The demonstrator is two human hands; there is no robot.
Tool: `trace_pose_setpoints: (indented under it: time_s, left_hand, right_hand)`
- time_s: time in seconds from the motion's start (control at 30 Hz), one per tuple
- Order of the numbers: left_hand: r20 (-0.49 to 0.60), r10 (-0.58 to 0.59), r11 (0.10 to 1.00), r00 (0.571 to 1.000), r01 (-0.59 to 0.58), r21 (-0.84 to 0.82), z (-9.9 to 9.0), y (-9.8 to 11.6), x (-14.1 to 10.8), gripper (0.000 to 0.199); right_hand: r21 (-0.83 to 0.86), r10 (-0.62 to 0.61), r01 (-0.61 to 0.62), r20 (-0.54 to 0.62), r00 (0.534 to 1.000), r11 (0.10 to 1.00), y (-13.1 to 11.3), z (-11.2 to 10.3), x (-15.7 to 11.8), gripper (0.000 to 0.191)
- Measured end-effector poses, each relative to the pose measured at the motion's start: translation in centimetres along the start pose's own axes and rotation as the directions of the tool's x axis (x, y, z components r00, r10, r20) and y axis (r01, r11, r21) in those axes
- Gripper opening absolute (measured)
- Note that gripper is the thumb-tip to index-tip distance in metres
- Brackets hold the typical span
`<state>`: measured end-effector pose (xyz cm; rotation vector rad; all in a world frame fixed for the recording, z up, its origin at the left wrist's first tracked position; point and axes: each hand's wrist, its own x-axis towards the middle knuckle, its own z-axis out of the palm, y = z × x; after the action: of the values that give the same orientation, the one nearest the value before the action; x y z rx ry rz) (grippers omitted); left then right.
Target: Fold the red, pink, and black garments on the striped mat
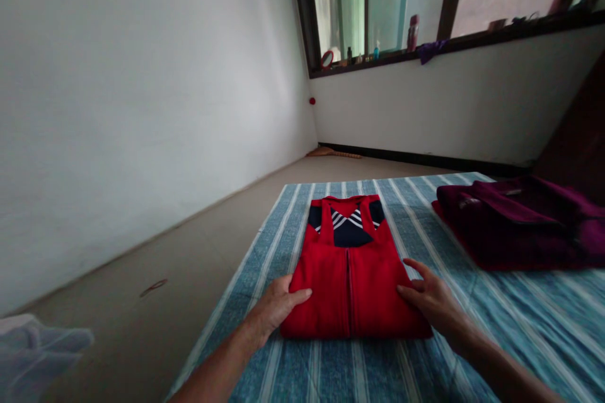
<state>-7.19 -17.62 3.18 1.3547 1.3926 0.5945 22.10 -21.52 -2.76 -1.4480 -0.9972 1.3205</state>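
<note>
A red zip-up jacket (326, 289) lies folded into a neat rectangle, with navy panels and white stripes near its collar. My left hand (276, 305) is at its left edge, the thumb on top of the cloth and the other fingers curled at the side, partly hidden. At the right edge is my right hand (437, 302), its thumb tip touching the red cloth and its index finger stretched out apart. Beneath the jacket is a blue cloth with white stripes (265, 359).
Folded dark purple clothes (510, 220) lie on top of a red one at the right. A white wall (142, 107) rises beyond the floor (189, 264) on the left. Bottles and a small mirror (327, 59) stand on the window sill. Whitish fabric (38, 352) shows at lower left.
</note>
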Motion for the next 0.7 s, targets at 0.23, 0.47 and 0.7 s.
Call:
trace_pose_setpoints:
  time_s: [0.23, 0.47, 0.7]
  left_hand:
    - [-0.271, 0.568, 0.62, 0.777, -0.187, 0.762, 2.2, -0.2, -0.3, 0.049]
    - [0.198, 0.559, 0.291, 0.805, -0.414, 0.862, 7.4, 2.0, 0.2, 0.055]
    - [0.198, 0.311, 0.365, 0.93, -0.309, 0.878, 7.8, 1.1, 2.5, 0.065]
  right_hand:
    - [-0.349, -0.212, 0.145, -0.165, 0.963, 0.926, 1.5, 1.1, 0.6, 0.061]
    - [-0.431, -0.251, 0.144, -0.203, 0.946, 0.891, 0.7, 1.3, -0.2, 0.05]
    - [-0.148, -0.155, 0.145, -0.055, 0.986, 0.978, 1.0, -0.7, -0.8, 0.054]
